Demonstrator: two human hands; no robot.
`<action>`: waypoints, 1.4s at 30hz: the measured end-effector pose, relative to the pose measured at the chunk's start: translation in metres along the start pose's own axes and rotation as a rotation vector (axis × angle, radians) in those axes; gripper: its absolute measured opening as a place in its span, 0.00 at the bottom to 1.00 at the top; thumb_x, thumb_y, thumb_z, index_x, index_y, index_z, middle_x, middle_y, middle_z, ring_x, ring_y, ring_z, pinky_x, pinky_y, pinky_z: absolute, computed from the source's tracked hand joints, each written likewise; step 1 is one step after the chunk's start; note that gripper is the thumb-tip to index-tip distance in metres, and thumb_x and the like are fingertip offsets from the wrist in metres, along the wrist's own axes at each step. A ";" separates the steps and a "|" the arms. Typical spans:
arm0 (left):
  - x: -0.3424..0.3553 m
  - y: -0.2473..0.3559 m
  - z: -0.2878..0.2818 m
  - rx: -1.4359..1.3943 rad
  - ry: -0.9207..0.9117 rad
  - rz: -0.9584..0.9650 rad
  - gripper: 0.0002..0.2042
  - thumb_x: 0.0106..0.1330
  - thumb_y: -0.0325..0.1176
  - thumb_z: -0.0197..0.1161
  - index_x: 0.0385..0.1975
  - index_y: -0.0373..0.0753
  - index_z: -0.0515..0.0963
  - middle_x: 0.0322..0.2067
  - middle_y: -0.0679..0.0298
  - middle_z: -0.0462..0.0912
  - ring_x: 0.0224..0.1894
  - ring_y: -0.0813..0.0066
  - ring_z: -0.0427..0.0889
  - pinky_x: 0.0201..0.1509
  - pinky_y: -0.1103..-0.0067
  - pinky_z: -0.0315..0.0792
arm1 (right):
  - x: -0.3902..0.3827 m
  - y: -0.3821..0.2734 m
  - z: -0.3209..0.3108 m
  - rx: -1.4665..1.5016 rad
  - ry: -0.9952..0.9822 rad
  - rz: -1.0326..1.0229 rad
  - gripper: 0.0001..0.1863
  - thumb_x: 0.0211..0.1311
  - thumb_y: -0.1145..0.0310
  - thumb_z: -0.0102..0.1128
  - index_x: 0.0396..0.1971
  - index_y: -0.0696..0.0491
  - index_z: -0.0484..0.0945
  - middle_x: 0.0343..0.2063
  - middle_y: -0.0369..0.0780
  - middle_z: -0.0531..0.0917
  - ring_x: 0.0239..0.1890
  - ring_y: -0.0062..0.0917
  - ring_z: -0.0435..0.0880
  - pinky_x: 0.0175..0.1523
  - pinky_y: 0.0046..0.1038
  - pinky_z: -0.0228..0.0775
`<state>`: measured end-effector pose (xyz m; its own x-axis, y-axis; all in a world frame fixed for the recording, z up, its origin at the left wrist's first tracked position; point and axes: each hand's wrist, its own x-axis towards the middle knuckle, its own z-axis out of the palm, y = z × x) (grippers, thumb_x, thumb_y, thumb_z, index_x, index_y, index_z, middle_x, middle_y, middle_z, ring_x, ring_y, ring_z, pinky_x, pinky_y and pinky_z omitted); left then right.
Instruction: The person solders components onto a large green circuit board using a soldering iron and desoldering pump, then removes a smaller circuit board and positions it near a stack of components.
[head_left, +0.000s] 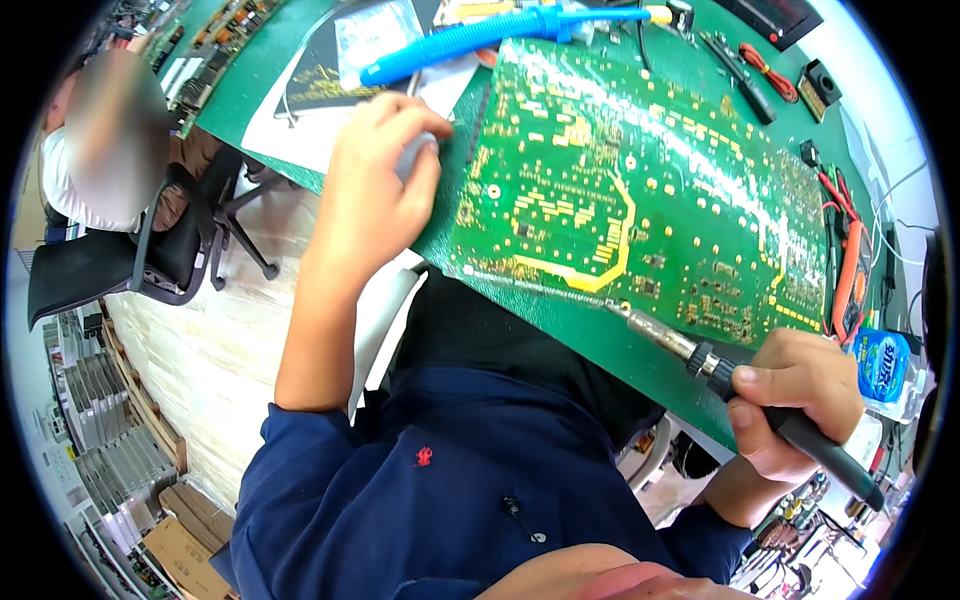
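Observation:
My right hand [800, 395] is wrapped around the black handle of a soldering iron [665, 335]. The iron's metal tip points left and reaches the near edge of a large green circuit board [690, 200], close to a yellow trace; whether it touches cannot be told. My left hand [385, 170] is off the board's left edge, its fingers curled around a rounded grey object [418, 155] that they mostly hide. The board lies on a green mat [590, 325] with gold pads and small components facing up.
A blue tubular tool [460, 45] lies behind the board, partly over a plastic bag [378, 38]. To the right are an orange meter [851, 275], a blue-labelled bottle [882, 366] and red cables [768, 72]. Another person [110, 150] sits left near a black chair [90, 270].

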<state>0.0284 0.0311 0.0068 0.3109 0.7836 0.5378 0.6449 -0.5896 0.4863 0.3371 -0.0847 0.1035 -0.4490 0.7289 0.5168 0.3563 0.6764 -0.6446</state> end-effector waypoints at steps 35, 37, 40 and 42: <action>0.162 0.002 0.017 0.060 -0.303 0.014 0.18 0.64 0.40 0.66 0.41 0.34 0.68 0.27 0.54 0.77 0.26 0.68 0.80 0.30 0.71 0.73 | -0.013 -0.009 -0.010 -0.003 0.008 0.187 0.08 0.43 0.80 0.65 0.28 0.63 0.83 0.21 0.42 0.85 0.20 0.24 0.84 0.26 0.19 0.71; 0.143 0.035 -0.009 -0.065 -0.291 -0.008 0.17 0.67 0.36 0.63 0.44 0.35 0.63 0.26 0.57 0.75 0.24 0.74 0.78 0.28 0.76 0.72 | -0.021 -0.003 -0.002 0.030 0.074 0.190 0.09 0.44 0.77 0.66 0.28 0.64 0.81 0.15 0.39 0.75 0.16 0.21 0.68 0.22 0.24 0.52; 0.132 0.037 -0.027 -0.125 -0.235 0.032 0.16 0.69 0.35 0.60 0.47 0.37 0.63 0.26 0.64 0.74 0.23 0.81 0.74 0.27 0.81 0.69 | -0.020 -0.005 -0.003 0.048 0.073 0.196 0.09 0.45 0.77 0.66 0.29 0.65 0.80 0.15 0.38 0.73 0.17 0.20 0.66 0.23 0.24 0.51; 0.122 0.058 -0.041 -0.112 -0.181 0.028 0.16 0.70 0.35 0.59 0.51 0.36 0.65 0.28 0.66 0.74 0.26 0.82 0.73 0.30 0.83 0.69 | -0.022 -0.006 -0.004 0.037 0.081 0.212 0.10 0.46 0.77 0.66 0.30 0.65 0.80 0.15 0.38 0.72 0.17 0.19 0.65 0.23 0.24 0.51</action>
<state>0.0747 0.0848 0.1289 0.4545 0.7830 0.4247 0.5557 -0.6218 0.5519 0.3484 -0.1045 0.0987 -0.2992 0.8615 0.4102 0.4045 0.5039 -0.7632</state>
